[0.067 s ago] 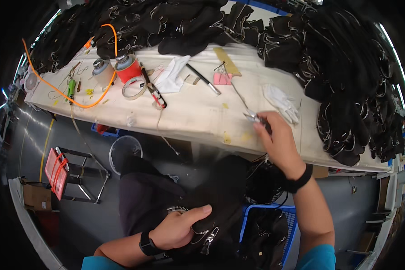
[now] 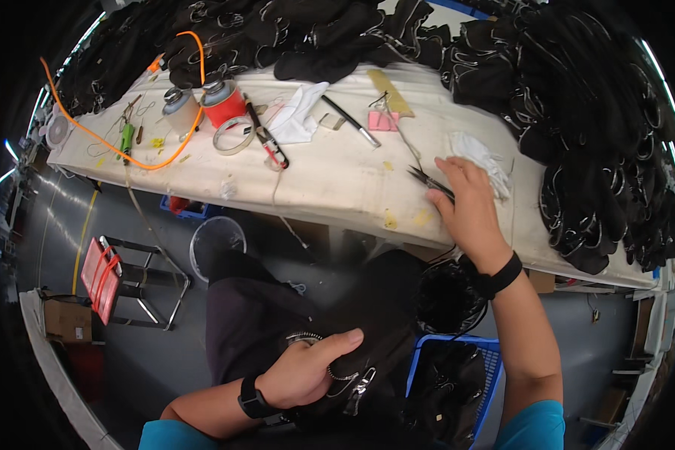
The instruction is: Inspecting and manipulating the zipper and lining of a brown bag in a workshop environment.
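Nearest the person, well short of the scissors (image 2: 430, 182), the left hand (image 2: 296, 381) is closed on a black garment (image 2: 386, 330) across the lap, its thumb stretched along the cloth and the zip (image 2: 363, 384) bared beside it. To the right, also nearer than the scissors, stands a blue basket (image 2: 457, 343) with dark cloth inside.

The scissors lie near the front edge of the tabletop (image 2: 330, 187), blades pointing away to the left. The right hand (image 2: 469, 208) is at their handle end, fingers loosely spread, thumb at the handle (whether it presses there, I cannot tell). Good handling here probably means meeting the handles squarely, minding the points and the cord (image 2: 406, 141) just beyond the blades, while the left grip leaves the zip unstrained.

Beyond the scissors are a white glove (image 2: 481, 157), then a pink pad (image 2: 377, 122); farther right, heaped garments (image 2: 577, 187).
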`<control>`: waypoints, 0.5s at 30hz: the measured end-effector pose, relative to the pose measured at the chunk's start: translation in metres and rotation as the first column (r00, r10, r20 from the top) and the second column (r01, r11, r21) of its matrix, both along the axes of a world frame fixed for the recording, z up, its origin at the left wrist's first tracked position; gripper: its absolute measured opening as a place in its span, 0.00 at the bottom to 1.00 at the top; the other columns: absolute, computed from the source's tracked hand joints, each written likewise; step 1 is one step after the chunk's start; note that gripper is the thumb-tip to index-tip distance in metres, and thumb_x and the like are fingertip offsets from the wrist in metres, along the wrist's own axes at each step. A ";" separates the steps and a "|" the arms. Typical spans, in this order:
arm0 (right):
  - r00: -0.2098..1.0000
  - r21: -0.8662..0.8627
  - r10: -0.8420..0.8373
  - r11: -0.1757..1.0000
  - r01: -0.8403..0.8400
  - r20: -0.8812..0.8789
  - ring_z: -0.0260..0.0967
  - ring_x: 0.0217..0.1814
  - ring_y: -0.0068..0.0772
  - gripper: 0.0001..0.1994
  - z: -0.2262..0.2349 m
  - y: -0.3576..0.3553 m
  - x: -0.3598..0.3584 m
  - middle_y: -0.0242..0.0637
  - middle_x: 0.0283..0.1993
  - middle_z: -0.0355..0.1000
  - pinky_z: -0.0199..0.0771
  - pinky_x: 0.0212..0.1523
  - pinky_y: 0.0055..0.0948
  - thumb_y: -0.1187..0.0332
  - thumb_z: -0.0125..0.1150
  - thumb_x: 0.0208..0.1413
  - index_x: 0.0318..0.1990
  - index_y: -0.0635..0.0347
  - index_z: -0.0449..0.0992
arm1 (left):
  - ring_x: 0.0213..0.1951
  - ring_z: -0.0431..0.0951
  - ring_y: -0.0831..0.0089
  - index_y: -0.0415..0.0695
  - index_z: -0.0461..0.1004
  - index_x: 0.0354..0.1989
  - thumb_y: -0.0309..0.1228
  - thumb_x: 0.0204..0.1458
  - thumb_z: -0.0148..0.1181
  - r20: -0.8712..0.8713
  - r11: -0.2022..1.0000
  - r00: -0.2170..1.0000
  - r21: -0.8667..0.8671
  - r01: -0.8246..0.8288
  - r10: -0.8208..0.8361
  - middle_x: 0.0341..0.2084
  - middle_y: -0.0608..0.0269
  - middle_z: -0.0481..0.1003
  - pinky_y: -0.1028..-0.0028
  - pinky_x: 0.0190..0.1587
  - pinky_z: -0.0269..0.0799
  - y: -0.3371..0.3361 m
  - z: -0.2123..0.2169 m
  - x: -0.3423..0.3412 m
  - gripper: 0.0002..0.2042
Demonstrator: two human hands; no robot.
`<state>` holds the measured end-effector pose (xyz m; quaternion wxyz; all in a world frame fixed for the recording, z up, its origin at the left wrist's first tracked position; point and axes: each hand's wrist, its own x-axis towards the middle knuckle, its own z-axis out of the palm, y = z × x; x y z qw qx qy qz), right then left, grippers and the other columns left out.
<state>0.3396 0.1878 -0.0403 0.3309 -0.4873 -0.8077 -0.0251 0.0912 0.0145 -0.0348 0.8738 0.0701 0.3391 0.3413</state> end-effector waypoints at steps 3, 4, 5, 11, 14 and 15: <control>0.977 -0.071 0.169 0.981 -0.179 -0.128 0.69 0.48 0.47 0.15 0.017 -0.022 -0.019 0.43 0.46 0.73 0.67 0.52 0.37 0.69 0.65 0.51 0.47 0.61 0.77 | 0.46 0.79 0.69 0.33 0.72 0.52 0.31 0.64 0.50 0.020 0.999 0.999 -0.023 -0.040 0.040 0.48 0.55 0.77 0.72 0.52 0.74 0.005 0.006 -0.002 0.15; 0.893 -0.201 0.315 0.899 -0.390 -0.322 0.70 0.48 0.46 0.15 0.025 -0.042 -0.022 0.41 0.46 0.74 0.68 0.52 0.37 0.68 0.67 0.50 0.46 0.60 0.78 | 0.47 0.78 0.69 0.33 0.72 0.52 0.32 0.64 0.49 -0.010 0.998 0.999 -0.023 -0.053 0.053 0.49 0.55 0.77 0.72 0.53 0.73 0.005 0.003 -0.002 0.15; 0.807 -0.348 0.354 0.767 -0.540 -0.473 0.70 0.45 0.42 0.14 0.032 -0.067 -0.021 0.38 0.43 0.74 0.69 0.49 0.34 0.69 0.70 0.46 0.42 0.59 0.81 | 0.47 0.78 0.69 0.33 0.72 0.52 0.32 0.64 0.49 -0.008 0.998 0.999 -0.028 -0.052 0.052 0.49 0.55 0.77 0.72 0.53 0.73 0.006 0.004 -0.003 0.15; 0.775 -0.219 0.518 0.761 -0.611 -0.362 0.68 0.39 0.35 0.13 0.028 -0.142 -0.042 0.30 0.39 0.72 0.67 0.40 0.33 0.70 0.73 0.40 0.37 0.54 0.82 | 0.42 0.78 0.74 0.36 0.74 0.47 0.30 0.63 0.52 0.004 1.000 1.000 -0.023 -0.008 0.008 0.41 0.60 0.78 0.74 0.44 0.76 0.000 -0.009 -0.002 0.11; 0.785 -0.081 0.599 0.784 -0.615 -0.157 0.68 0.38 0.35 0.12 0.022 -0.144 -0.042 0.31 0.38 0.71 0.67 0.39 0.34 0.72 0.70 0.40 0.36 0.56 0.80 | 0.39 0.78 0.77 0.37 0.75 0.44 0.30 0.62 0.53 -0.005 0.999 1.000 -0.041 -0.006 0.006 0.38 0.63 0.78 0.75 0.40 0.76 0.002 -0.010 0.002 0.09; 0.783 -0.080 0.601 0.783 -0.617 -0.157 0.68 0.38 0.35 0.12 0.018 -0.145 -0.041 0.31 0.38 0.71 0.67 0.39 0.34 0.72 0.70 0.40 0.36 0.56 0.80 | 0.40 0.78 0.76 0.37 0.75 0.45 0.29 0.62 0.53 0.011 1.000 1.000 -0.029 -0.013 0.013 0.39 0.62 0.78 0.75 0.42 0.76 0.003 -0.012 0.002 0.09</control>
